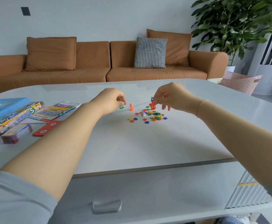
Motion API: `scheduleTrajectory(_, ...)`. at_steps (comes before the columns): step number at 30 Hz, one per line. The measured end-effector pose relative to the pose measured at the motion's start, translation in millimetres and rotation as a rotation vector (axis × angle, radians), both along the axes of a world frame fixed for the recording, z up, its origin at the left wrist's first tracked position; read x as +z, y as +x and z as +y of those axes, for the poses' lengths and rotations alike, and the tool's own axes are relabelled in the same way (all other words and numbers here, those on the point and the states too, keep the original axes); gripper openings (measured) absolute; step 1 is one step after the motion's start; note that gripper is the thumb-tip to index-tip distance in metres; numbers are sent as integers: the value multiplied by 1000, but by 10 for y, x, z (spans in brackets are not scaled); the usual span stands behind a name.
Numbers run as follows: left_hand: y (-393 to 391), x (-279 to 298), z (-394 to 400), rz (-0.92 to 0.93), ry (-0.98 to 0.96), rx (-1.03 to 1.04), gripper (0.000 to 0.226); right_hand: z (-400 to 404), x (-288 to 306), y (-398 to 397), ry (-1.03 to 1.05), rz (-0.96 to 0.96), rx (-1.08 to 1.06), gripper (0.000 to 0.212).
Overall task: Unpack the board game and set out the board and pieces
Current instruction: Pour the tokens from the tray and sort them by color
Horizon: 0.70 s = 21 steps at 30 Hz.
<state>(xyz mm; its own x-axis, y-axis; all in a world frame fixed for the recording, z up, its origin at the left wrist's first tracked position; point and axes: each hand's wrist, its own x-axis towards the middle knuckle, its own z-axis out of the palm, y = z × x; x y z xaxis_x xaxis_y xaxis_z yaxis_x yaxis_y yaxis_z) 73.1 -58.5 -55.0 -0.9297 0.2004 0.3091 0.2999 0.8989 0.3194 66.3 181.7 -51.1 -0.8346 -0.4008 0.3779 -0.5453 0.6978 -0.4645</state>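
1. Your left hand (111, 101) pinches a small green plastic pawn (122, 107), standing it on the white glossy tabletop (132, 143) just left of the upright orange plastic figure pawn (131, 107).
2. Your right hand (170, 96), right of that orange pawn, curls its fingers round a red plastic pawn (153, 105).
3. The scattered pile of small coloured plastic tokens (154, 115) and a white die (143, 114) lie right of the orange pawn.
4. The printed cardboard game box (10, 118) sits far left of it.

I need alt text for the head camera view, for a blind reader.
Two bare hands set out small game pieces on a white table: the left hand pinches a green pawn, the right hand a red pawn.
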Motion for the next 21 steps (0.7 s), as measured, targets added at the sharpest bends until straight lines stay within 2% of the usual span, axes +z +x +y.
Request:
scheduleTrajectory(2,-45,-79,-29,-4,-70,58,12,74,65,-30,1,12,-60,11)
scheduleTrajectory(4,-85,-157,-32,1,-74,87,12,155,76,-88,92,3,-132,10)
scheduleTrajectory(8,-116,-223,31,-1,68,72,18,189,-70,-227,257,-104,-217,9)
scheduleTrajectory(15,-169,-180,159,-174,310,52,35,31,-183,-376,12,-278,-231,19)
scheduleTrajectory(18,-185,-196,178,-147,303,47,37,13,-196,-361,-44,-314,-190,25)
scheduleTrajectory(21,-198,-243,218,-46,257,29,23,6,-198,-348,-97,-340,-148,28)
